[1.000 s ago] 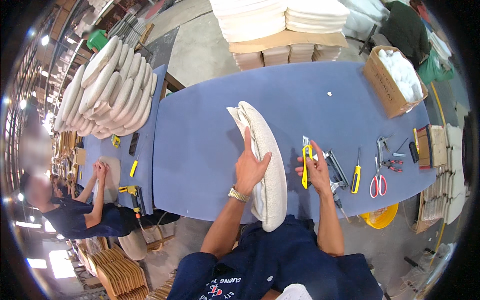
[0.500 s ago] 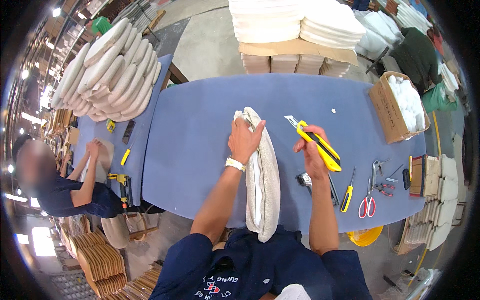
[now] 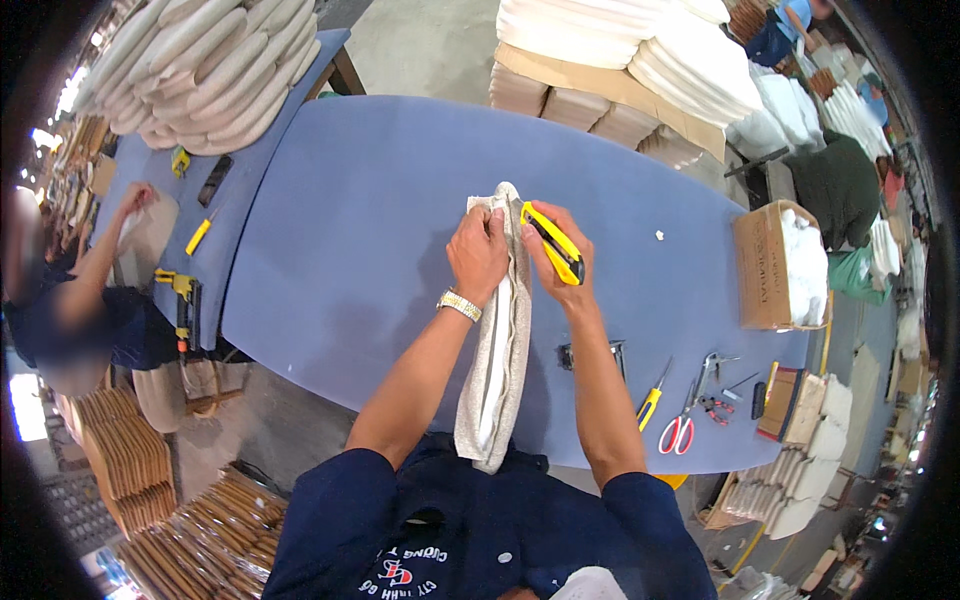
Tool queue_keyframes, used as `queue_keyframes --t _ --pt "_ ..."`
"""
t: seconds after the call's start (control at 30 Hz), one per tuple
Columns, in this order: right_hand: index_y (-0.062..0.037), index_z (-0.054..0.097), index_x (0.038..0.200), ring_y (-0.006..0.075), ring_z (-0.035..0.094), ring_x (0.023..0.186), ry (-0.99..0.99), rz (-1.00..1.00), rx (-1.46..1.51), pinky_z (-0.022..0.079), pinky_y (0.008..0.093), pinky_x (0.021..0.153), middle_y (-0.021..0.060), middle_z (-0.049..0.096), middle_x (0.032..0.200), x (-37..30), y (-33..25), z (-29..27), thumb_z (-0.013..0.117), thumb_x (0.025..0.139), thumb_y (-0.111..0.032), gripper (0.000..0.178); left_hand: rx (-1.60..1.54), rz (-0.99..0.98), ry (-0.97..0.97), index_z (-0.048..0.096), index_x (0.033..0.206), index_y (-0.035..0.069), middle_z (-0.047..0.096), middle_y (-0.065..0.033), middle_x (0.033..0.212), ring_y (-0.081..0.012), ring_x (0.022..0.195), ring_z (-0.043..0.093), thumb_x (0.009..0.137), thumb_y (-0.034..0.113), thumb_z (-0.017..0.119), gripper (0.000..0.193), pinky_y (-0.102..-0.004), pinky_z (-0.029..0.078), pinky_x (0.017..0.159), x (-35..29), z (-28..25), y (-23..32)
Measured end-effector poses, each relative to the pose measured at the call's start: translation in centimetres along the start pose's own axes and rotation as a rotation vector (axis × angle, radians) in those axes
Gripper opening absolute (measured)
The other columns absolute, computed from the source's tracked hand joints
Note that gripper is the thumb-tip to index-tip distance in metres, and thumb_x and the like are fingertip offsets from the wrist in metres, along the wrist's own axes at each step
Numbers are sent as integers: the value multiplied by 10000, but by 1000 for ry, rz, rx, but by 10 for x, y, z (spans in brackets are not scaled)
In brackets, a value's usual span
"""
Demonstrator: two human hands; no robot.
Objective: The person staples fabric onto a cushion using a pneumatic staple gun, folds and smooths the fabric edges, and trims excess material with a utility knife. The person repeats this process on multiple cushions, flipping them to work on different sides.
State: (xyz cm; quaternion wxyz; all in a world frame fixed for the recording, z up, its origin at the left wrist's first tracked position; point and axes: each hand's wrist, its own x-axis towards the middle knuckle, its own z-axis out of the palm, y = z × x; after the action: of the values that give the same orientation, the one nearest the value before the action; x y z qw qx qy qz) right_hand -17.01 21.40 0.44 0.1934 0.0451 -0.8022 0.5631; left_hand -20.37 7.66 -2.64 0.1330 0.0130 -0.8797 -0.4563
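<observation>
A beige fabric-covered cushion (image 3: 515, 345) stands on its edge before me, its long open side facing up and white filling showing along the gap. My left hand (image 3: 478, 252) is closed on the fabric edge near the far end. In my right hand (image 3: 562, 250) is a yellow and black utility knife (image 3: 556, 243). The knife's front end is against the far right side of the cushion; its blade tip is hidden there.
On the blue table (image 3: 350, 230), scissors (image 3: 678, 432), a yellow-handled screwdriver (image 3: 650, 404) and pliers (image 3: 716, 408) lie at right. A cardboard box (image 3: 762, 270) of white filling stands beyond. A co-worker (image 3: 80, 310) works at left beside stacked cushions (image 3: 215, 65) and a staple gun (image 3: 180, 300).
My right hand has brought the knife left, from clear of the cushion to its far end. My left hand still grips the fabric. The view has shifted.
</observation>
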Motion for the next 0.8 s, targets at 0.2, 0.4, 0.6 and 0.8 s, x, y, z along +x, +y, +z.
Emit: queue_keyframes --t 0.2,0.4,0.6,0.8 --pt "-43 689 1215 178 739 865 -19 -80 -130 563 292 781 122 758 1051 5 -1 -1 723 943 -108 282 -21 -31 9 585 871 41 653 -189 808 -424 758 643 1044 343 586 347 -527 463 668 -1 4 4" --pt "-41 686 1199 202 741 824 -35 -125 -199 561 301 745 124 757 990 7 -8 -4 715 938 -121 275 -104 -43 34 564 876 44 644 -181 853 -427 801 641 1041 316 592 320 -527 471 691 -6 14 3" --pt "-40 666 1209 209 737 809 -20 -88 -159 563 310 747 120 761 970 -4 -1 -7 700 936 -105 283 -112 -39 38 581 868 30 649 -192 816 -422 759 639 1045 324 593 344 -520 476 684 -5 18 5" --pt "-34 665 1212 186 728 814 14 -54 -129 563 312 748 123 755 981 -10 -5 -1 703 929 -96 292 -125 -47 50 596 868 21 651 -196 799 -407 739 643 1049 346 588 371 -502 481 679 -6 20 1"
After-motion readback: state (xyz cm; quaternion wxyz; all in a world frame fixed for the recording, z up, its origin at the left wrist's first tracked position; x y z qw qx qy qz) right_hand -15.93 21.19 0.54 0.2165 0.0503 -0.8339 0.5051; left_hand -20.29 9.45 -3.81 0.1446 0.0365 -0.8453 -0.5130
